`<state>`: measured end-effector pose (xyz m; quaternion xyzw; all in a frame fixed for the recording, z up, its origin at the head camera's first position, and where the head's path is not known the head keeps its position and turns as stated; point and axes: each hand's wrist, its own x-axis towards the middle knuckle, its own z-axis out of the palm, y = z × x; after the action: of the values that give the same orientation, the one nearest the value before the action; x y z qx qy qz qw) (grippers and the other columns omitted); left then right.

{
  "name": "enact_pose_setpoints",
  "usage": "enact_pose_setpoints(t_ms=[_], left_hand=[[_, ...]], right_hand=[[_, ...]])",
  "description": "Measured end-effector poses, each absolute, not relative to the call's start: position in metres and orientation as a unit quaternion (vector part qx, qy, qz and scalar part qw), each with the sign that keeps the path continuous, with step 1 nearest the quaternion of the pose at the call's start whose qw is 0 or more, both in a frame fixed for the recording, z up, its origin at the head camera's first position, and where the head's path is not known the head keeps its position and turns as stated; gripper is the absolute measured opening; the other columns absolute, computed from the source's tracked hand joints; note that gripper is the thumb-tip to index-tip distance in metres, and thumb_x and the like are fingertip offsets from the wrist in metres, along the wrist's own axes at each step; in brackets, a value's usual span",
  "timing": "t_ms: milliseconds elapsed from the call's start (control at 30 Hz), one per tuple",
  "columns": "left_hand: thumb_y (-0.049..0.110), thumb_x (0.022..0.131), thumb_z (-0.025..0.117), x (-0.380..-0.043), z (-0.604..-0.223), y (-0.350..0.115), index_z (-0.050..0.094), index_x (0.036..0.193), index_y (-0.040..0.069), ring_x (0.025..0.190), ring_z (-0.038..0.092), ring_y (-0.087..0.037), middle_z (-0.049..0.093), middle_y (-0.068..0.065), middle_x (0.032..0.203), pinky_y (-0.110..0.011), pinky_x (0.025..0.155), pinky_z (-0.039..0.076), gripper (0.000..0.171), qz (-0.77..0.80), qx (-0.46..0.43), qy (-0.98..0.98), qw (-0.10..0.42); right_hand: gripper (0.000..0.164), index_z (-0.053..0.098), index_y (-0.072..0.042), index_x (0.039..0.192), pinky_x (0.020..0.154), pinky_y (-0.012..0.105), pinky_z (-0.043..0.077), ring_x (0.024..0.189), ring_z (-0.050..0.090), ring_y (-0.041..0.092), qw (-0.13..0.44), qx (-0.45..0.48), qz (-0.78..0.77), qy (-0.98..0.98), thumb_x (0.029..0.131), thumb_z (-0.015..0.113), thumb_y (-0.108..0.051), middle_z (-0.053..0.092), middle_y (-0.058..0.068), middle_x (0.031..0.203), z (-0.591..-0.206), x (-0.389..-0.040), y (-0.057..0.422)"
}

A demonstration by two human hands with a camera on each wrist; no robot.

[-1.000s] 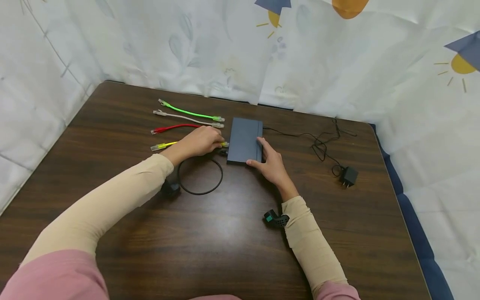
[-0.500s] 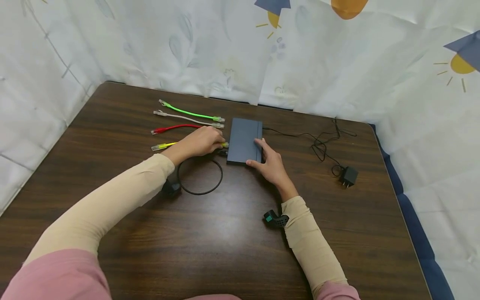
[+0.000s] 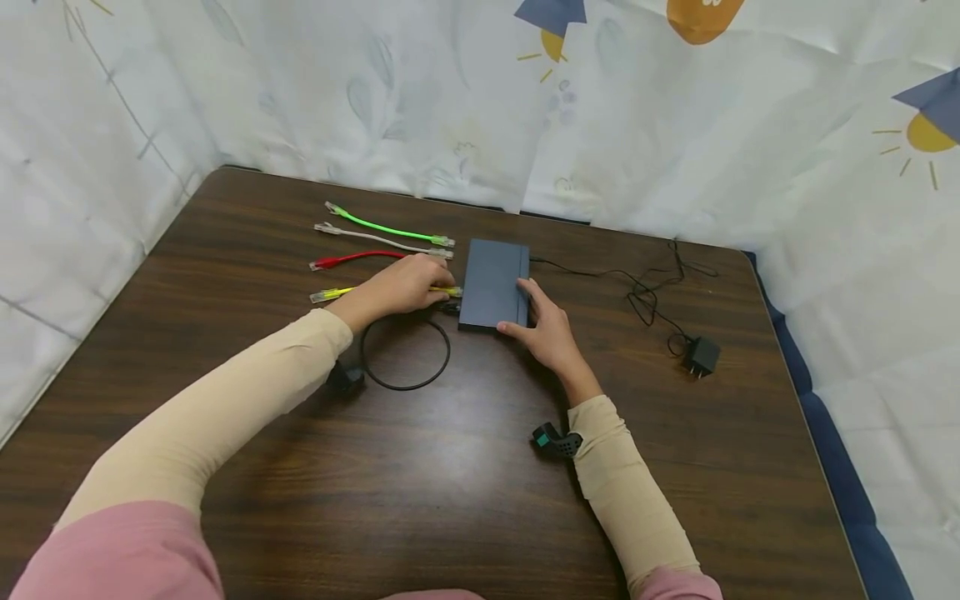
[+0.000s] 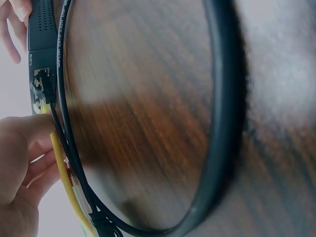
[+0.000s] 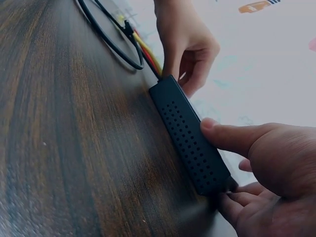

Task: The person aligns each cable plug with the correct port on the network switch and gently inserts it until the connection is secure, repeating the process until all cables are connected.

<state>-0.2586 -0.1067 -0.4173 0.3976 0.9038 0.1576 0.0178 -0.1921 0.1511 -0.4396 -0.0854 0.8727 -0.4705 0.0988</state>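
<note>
While the left hand (image 3: 408, 283) pinches a thin yellow network cable (image 4: 60, 160) with clear plugs, thumb against fingers, the right hand (image 3: 546, 329) grips a flat blue-grey rectangular box (image 3: 491, 283), thumb on its near edge, fingers spread round its right side. Box sits about mid-width on the dark wood-grain desk (image 3: 450, 500), toward the back edge. Yellow cable's box-side plug is right at the box's left side; seated or not, I can't tell, since a black plug (image 4: 47, 86) blocks my left wrist view. That black plug is at a port on the same side. A thick black cable (image 4: 229, 98) loops toward the desk's front edge; I can't trace all of it, left forearm covers part.

Toward the desk's back left corner I've got a bright green cable (image 3: 386, 227), a white cable (image 3: 378, 239) and a red cable (image 3: 352, 257); red's right end is hidden behind the left hand. A thin black lead (image 3: 562, 267) leaves the box's right side, tangles, and reaches a black cube-shaped power adapter (image 3: 702, 356) toward the right edge. Both upper arms are cut off in my head view.
</note>
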Motion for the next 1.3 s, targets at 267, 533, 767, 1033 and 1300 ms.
enact_pose_setpoints(t_ms=[267,533,767,1033,1300], left_hand=[[0.011,0.084,0.074,-0.260,-0.411,-0.110,0.073,0.102,0.007,0.088,0.064,-0.023,0.067,-0.009,0.097,-0.040,0.078,0.053,0.018,0.144,0.389,0.910,0.030],[0.021,0.086,0.073,-0.262,-0.406,-0.114,0.071,0.112,0.011,0.102,0.064,-0.027,0.065,-0.009,0.115,-0.045,0.089,0.052,0.028,0.123,0.369,0.920,0.041],[0.018,0.090,0.068,-0.264,-0.405,-0.117,0.068,0.119,0.009,0.102,0.064,-0.031,0.061,-0.014,0.125,-0.047,0.089,0.052,0.031,0.109,0.354,0.929,0.018],[0.009,0.090,0.066,-0.265,-0.403,-0.115,0.069,0.116,0.007,0.089,0.065,-0.029,0.064,-0.013,0.114,-0.041,0.073,0.053,0.027,0.091,0.335,0.938,0.001],[0.010,0.090,0.066,-0.268,-0.406,-0.111,0.069,0.117,0.006,0.094,0.064,-0.032,0.064,-0.016,0.112,-0.046,0.078,0.054,0.027,0.075,0.312,0.947,-0.024]], right_hand=[[0.084,0.026,-0.015,0.154,0.115,0.039,0.033,0.148,0.023,0.026,0.092,-0.094,-0.467,0.874,0.085,0.075,-0.025,0.012,0.011,0.163,-0.438,-0.192,0.152],[0.085,0.026,-0.016,0.154,0.116,0.038,0.032,0.149,0.021,0.025,0.097,-0.090,-0.474,0.871,0.085,0.075,-0.026,0.012,0.009,0.163,-0.440,-0.193,0.155],[0.089,0.025,-0.014,0.154,0.116,0.038,0.032,0.150,0.019,0.024,0.097,-0.097,-0.476,0.869,0.083,0.077,-0.025,0.010,0.012,0.163,-0.441,-0.193,0.154],[0.087,0.026,-0.013,0.153,0.115,0.040,0.032,0.149,0.022,0.026,0.083,-0.091,-0.459,0.880,0.083,0.077,-0.025,0.012,0.013,0.163,-0.442,-0.192,0.150],[0.087,0.026,-0.016,0.154,0.114,0.039,0.034,0.148,0.024,0.025,0.086,-0.084,-0.449,0.885,0.084,0.076,-0.027,0.011,0.011,0.163,-0.442,-0.191,0.149]])
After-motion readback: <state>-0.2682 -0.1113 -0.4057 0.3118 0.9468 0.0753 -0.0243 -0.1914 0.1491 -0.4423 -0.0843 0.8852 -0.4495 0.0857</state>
